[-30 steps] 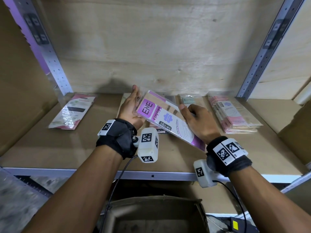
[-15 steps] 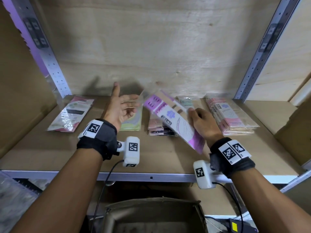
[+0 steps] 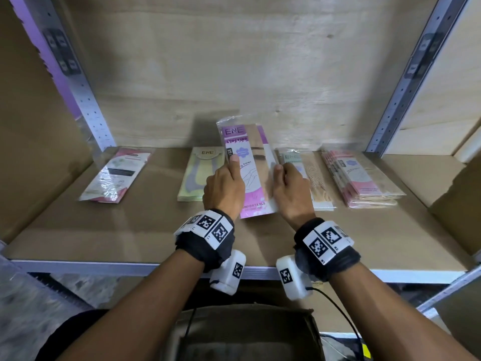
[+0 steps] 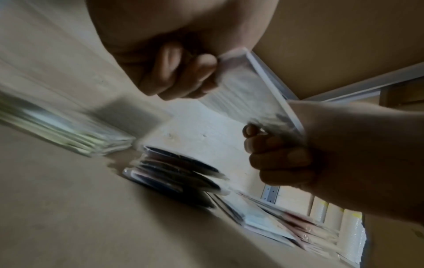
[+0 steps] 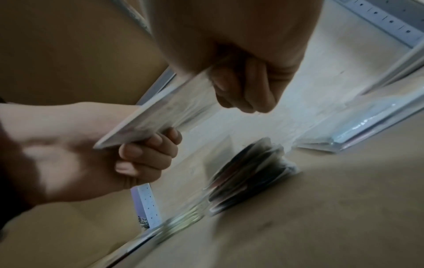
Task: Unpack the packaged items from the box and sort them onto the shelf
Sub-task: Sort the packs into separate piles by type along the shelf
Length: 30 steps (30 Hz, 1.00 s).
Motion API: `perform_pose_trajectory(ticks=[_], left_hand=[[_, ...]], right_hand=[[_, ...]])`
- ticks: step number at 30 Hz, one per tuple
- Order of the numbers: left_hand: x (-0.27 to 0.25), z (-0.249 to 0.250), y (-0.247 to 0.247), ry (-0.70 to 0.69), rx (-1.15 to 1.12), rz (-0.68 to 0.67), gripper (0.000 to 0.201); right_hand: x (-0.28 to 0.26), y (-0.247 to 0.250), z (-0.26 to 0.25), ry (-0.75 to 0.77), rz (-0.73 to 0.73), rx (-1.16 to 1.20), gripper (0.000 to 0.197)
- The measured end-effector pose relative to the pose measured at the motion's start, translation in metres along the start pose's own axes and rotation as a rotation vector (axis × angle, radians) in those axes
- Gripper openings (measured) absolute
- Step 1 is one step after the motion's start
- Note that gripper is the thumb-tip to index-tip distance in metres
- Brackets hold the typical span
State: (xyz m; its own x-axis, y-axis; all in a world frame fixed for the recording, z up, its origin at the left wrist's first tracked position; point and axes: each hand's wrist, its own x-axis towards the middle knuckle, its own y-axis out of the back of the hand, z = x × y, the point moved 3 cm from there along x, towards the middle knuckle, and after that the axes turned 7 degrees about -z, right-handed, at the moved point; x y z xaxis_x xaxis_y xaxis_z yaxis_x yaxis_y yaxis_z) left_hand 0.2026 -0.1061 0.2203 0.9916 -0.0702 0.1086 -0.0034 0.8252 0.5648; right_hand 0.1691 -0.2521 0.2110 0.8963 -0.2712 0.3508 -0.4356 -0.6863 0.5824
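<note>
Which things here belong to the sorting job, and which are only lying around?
Job:
purple packet, held by left hand and right hand
shelf
box
sorted packets: pink stack, green stack

Lying about:
yellow item on the floor

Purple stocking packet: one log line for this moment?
step: sorting | purple stocking packet: held above shelf, over a stack | left hand: grips left edge | right hand: grips right edge

Packets in glossy clear plastic film over printed card; shelf of matt brown board with a smooth metal edge, back panel pale rough wood
</note>
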Motion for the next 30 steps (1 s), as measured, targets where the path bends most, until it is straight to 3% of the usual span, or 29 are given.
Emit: perform_pose_trajectory(ticks=[6,12,17,21,26,30], left_hand=[[0.008,-0.004,0.000,0.026,0.029,0.024,0.069],[0.018,-0.004,0.004,0.025,-0.124,0.023,0.058],[0.022,-0.012,0.002,0.060,-0.187,-0.014,0.066],[0.019,-0.011,0.006,0.056,-0.250,-0.152,0.065],[0.017,-0.011,0.017,-0.043,-0.320,-0.540,0.033],[0.015,-0.017,0.016,-0.035,-0.318,-0.603,0.036]], right_hand=[[0.001,-0.001,-0.005,0.034,0.000,0.030,0.035],[0.007,-0.007,-0.001,-0.082,-0.060,0.286,0.038],[0.007,-0.013,0.000,-0.150,-0.064,0.412,0.038],[0.004,-0.011,0.005,-0.139,-0.067,0.343,0.040],[0.009,0.002,0.015,-0.200,-0.076,0.333,0.041],[0.005,0.009,0.021,-0.288,-0.327,0.452,0.037]])
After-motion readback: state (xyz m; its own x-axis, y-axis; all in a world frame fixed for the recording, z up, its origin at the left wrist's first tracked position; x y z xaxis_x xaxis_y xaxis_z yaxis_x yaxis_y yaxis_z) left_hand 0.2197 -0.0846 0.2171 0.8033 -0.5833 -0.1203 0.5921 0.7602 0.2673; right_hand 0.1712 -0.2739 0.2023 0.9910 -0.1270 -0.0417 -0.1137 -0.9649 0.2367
